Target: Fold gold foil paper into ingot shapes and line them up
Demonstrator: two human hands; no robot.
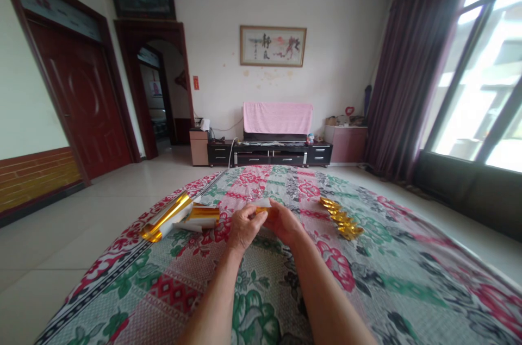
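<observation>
Over the middle of the cloth-covered surface, my left hand [244, 226] and my right hand [285, 222] meet on a small sheet of gold foil paper [263, 204]. The sheet's pale side faces up at the back, and a gold strip shows between my fingers. My left thumb presses on the gold part; the right fingertips are partly hidden behind the sheet. Left of my hands lie curled sheets of gold foil paper [204, 215] and a larger roll of gold foil [168, 217]. To the right, several folded gold foil ingots [341, 218] sit in a row.
A flowered cloth [253, 312] in red, green and white covers the round-edged surface. Beyond it, across the tiled floor, stands a black TV cabinet [269, 156] with a pink towel [278, 117] over the screen. Curtains [402, 62] and a window are at the right.
</observation>
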